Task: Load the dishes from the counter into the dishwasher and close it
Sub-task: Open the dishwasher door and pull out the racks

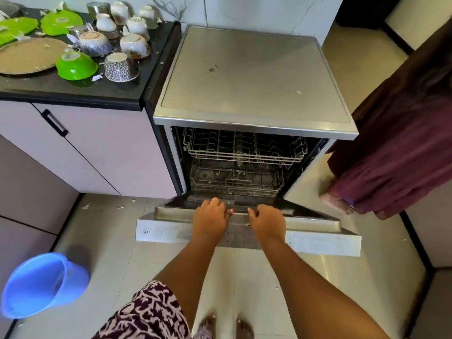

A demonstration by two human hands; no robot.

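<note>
Nearby, the half-open dishwasher door (318, 237) is gripped at its top edge by the left hand (210, 217) and right hand (267, 223). Beyond them the racks (244, 149) are seen; far up-left of the left hand, bowls (134, 46) are set on the counter (73, 91).

A black counter (117, 94) carries upturned cups (121, 67) and bowls (94, 42), green plates (61, 22), a green bowl (76, 66) and a round brown tray (29, 55).

Brushed metal dishwasher top (244, 77), wire racks (244, 152), glossy green plastic bowl (77, 66), matt black counter (73, 90)
</note>
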